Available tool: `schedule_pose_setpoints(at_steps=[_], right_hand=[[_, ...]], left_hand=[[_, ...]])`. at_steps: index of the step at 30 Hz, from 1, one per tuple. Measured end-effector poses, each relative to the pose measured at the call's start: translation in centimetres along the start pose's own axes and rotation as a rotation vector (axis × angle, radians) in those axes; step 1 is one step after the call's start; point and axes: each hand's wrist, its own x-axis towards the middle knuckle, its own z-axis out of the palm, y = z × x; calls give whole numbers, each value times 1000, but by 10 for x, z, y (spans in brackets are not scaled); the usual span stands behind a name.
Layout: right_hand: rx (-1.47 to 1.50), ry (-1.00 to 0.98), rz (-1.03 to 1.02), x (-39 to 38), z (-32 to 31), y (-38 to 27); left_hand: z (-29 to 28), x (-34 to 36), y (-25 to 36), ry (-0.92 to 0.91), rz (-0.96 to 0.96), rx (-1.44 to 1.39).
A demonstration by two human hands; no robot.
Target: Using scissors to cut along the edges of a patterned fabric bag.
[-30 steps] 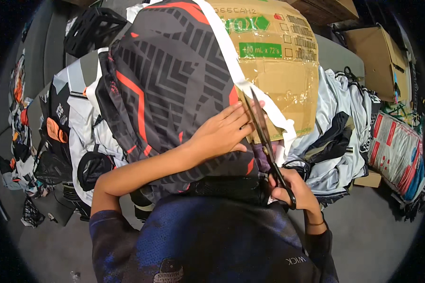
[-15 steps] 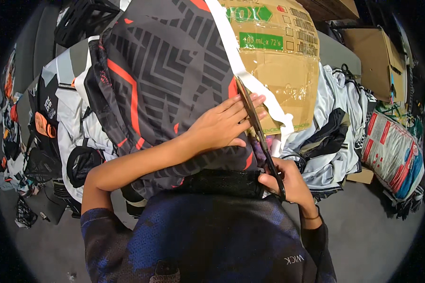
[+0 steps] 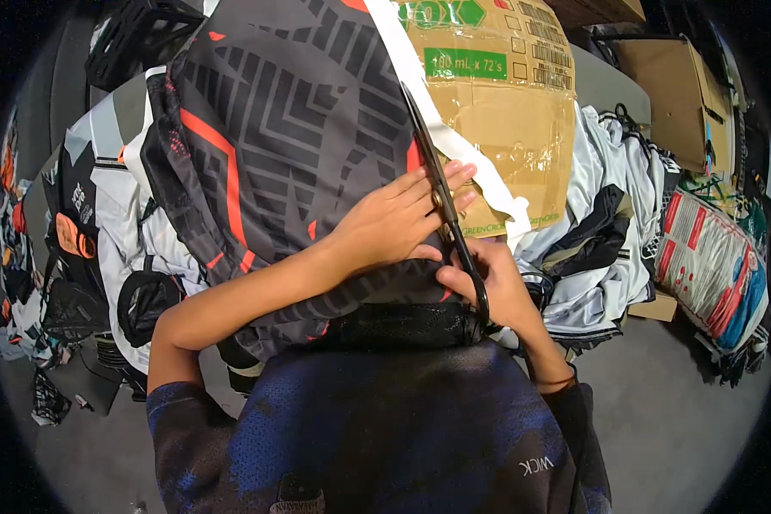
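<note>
My right hand [image 3: 497, 278] grips the handles of long black scissors [image 3: 439, 188], whose blades point away from me. They lie along the seam between a dark grey fabric [image 3: 274, 146] with black and red patterning and its white edge strip [image 3: 467, 154]. My left hand [image 3: 398, 214] rests flat on the fabric with fingers outstretched; the scissors cross over the fingers, whose tips show beyond the blades. The white strip lies loose on a brown cardboard box [image 3: 522, 128] wrapped in clear tape. Below my hands, black mesh fabric [image 3: 394, 325] borders the dark piece.
White and black garments [image 3: 608, 257] lie heaped to the right, others [image 3: 120, 206] to the left. A bundle in clear plastic [image 3: 711, 265] and an upright cardboard box [image 3: 672, 94] stand farther right. A black crate [image 3: 141, 38] sits at the far left.
The scissors and my right hand have moved forward and slightly left, so the blade tips reach farther up the seam. My left hand has stayed flat on the fabric.
</note>
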Motion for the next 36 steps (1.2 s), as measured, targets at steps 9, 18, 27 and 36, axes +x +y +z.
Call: schedule_pose_setpoints(at_steps=[9,18,27,36], right_hand=[[-45,30,10,2,1,-6],[51,-23,111,0,0,-15],[62,-28,77,4,0,-7],[42,-24,61,7,0,-11]], left_hand=[[-2,0,-1,-15,-8,5],[-4,1,0,-28,-4,58],[-2,1,0,-15,7,51],[-3,0,-1,-26,13,68]])
